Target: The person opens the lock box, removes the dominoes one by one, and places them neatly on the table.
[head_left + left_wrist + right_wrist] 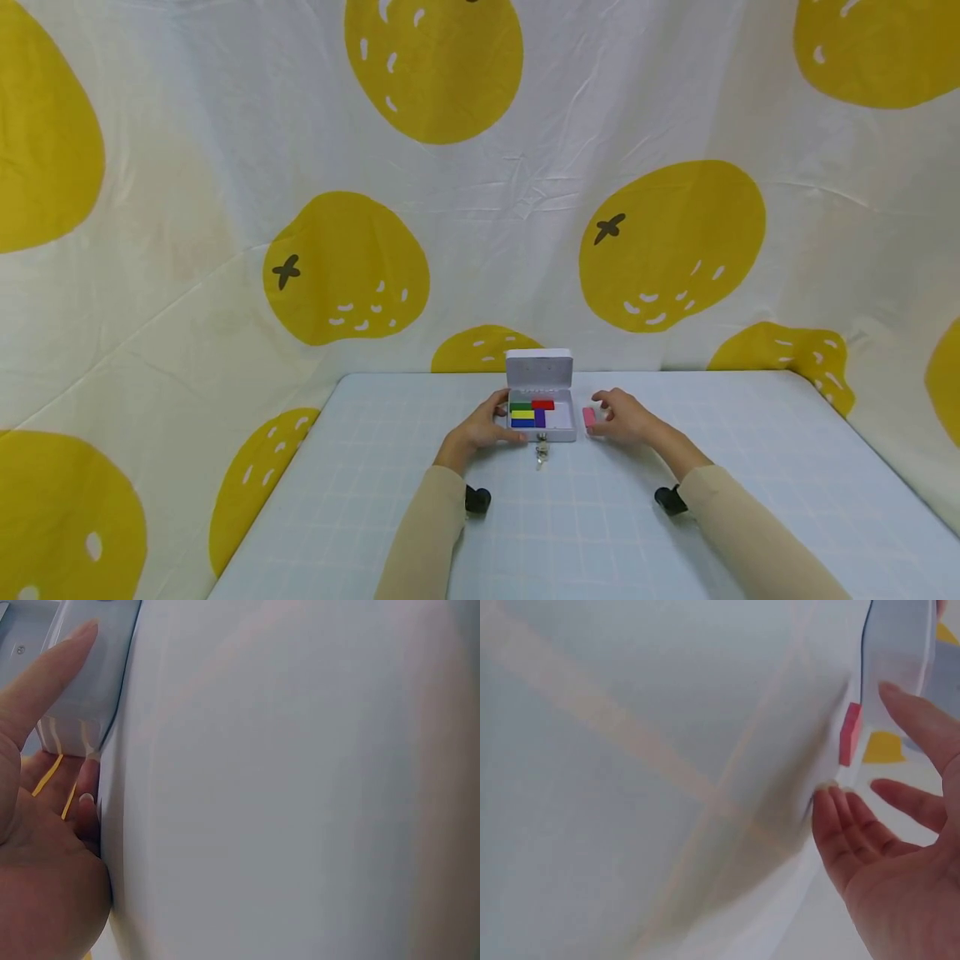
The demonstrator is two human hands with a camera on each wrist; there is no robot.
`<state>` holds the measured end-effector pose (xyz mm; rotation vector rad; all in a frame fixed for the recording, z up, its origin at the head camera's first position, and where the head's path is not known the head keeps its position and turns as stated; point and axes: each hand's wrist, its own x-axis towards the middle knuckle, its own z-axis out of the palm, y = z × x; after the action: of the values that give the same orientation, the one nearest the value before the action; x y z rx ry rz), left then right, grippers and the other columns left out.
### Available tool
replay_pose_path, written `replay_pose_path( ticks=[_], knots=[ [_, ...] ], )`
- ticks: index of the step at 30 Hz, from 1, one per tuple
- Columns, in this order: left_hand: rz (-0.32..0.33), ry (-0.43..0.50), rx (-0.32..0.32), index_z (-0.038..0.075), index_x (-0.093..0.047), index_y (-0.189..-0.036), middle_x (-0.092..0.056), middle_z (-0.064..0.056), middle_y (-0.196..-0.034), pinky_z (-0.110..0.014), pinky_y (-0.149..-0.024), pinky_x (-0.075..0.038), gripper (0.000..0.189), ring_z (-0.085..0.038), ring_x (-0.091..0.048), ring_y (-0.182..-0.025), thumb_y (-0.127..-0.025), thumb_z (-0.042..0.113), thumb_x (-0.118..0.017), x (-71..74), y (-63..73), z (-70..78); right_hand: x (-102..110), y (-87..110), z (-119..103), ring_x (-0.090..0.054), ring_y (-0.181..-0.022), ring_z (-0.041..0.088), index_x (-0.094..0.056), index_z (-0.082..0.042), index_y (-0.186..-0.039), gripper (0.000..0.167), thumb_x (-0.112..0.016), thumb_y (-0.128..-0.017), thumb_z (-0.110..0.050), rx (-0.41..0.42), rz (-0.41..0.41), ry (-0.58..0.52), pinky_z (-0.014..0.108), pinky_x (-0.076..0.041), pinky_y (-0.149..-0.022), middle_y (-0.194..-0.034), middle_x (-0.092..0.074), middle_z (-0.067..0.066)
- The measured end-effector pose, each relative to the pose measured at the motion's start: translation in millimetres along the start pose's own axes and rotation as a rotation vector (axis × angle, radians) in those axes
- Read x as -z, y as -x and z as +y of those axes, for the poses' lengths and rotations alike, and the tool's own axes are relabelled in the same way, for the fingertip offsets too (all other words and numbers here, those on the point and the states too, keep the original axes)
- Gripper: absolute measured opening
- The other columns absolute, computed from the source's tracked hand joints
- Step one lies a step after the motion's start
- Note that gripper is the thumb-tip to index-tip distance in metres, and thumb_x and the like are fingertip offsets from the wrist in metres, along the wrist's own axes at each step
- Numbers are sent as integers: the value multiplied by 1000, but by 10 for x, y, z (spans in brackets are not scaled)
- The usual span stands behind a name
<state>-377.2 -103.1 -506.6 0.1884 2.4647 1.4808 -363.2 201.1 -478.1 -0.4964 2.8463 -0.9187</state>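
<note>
A small white metal box [562,435] stands with its lid [538,371] raised at the back. Inside lie a green block [520,407], a red block [543,405], a yellow block [522,414], a blue block [522,423] and an upright-lying purple block [540,418]. My left hand [478,425] grips the box's left end, thumb along the front wall [79,682], fingers round the side. Just right of the box is a pink block [850,735] on the table. My right hand [626,418] hovers around it, thumb and fingers spread apart.
Keys [542,454] hang at the lock on the box's front. The table [600,542] has a pale checked cloth, and behind it hangs a white curtain [502,267] with large yellow fruit prints. Dark wrist cameras [477,500] sit at both sleeves.
</note>
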Motion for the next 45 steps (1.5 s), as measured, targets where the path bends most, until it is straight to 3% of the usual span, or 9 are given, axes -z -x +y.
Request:
replay_pose_path(
  ticks=[15, 20, 29, 34, 40, 45],
  knots=[
    [0, -12, -2, 32, -38, -157, -53, -4, -137, -58, -114, -35, 99, -29, -45, -125, -75, 24, -93, -7, -7, 0, 64, 93, -127, -58, -106, 34, -56, 4, -137, 64, -82, -88, -29, 22, 0, -6, 47, -54, -91, -121, -61, 19],
    [0, -1, 2, 33, -39, -156, -53, -4, -134, -58, -113, -37, 99, -29, -45, -125, -74, 23, -94, -12, -7, -14, 20, 71, -239, -59, -105, 35, -58, 6, -133, 60, -81, -89, -27, 76, 14, -31, 46, -54, -90, -121, -63, 21],
    [-5, 0, -20, 35, -39, -156, -53, -3, -136, -58, -113, -38, 97, -29, -46, -125, -75, 24, -93, -13, -11, -13, -84, -54, -454, -57, -101, 34, -60, 4, -133, 55, -79, -91, -24, 145, 11, -81, 39, -54, -85, -119, -63, 21],
    [-6, -9, -22, 36, -40, -155, -53, -3, -136, -58, -113, -37, 96, -29, -46, -125, -75, 28, -93, 0, -9, -8, -144, -141, -518, -58, -106, 35, -62, 3, -132, 47, -78, -92, -18, 120, 32, -52, 43, -55, -91, -122, -63, 20],
    [-16, -2, -28, 36, -41, -154, -53, -2, -137, -59, -113, -37, 95, -29, -46, -124, -75, 29, -93, 10, -13, -11, -203, -245, -566, -60, -107, 36, -63, 4, -129, 41, -76, -93, -13, 168, 39, -75, 49, -54, -95, -122, -65, 21],
    [-19, 2, -34, 34, -41, -154, -53, -2, -137, -58, -113, -37, 93, -28, -46, -123, -77, 27, -92, 7, -15, -12, -264, -326, -585, -61, -97, 27, -65, 4, -126, 38, -75, -93, -10, 141, 18, -93, 41, -56, -89, -115, -68, 17]
  ],
)
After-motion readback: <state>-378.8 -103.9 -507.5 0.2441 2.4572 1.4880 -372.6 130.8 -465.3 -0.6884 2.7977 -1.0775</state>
